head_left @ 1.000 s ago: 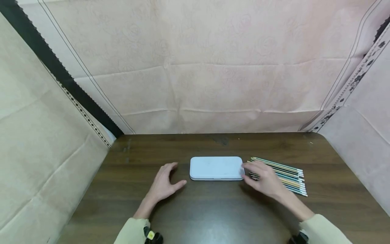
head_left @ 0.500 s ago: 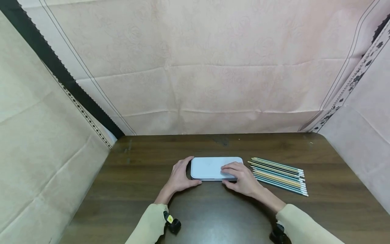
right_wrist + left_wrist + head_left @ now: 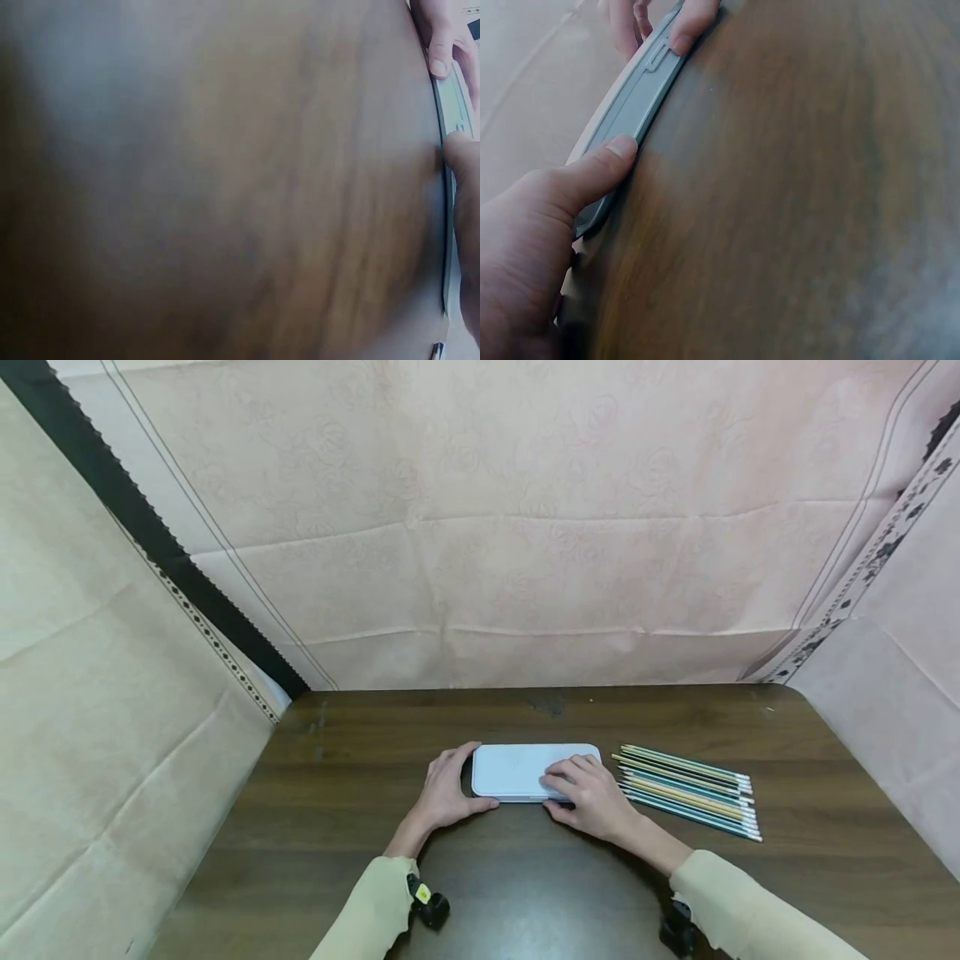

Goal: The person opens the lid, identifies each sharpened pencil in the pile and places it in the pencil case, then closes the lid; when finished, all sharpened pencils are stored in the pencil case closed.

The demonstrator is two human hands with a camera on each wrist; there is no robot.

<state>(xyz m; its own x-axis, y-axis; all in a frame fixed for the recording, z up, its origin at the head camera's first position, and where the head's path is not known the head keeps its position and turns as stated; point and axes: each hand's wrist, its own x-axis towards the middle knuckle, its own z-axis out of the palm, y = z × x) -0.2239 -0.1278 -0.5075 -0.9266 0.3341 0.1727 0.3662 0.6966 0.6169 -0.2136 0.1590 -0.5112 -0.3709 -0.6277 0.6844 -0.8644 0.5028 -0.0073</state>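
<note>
We are seeing pale, creased sheets (image 3: 525, 543) hanging around a brown, wood-grained table (image 3: 405, 718) that is reflecting a whitish glare (image 3: 536, 922).

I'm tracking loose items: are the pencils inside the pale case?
No, the pencils lie on the table, to the right of the pale case.

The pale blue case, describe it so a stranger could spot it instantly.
On the brown table, look for the left hand and right hand. Both hold the pale blue case, one flat, round-cornered block, unlike the slim pencils side by side at its right.
</note>
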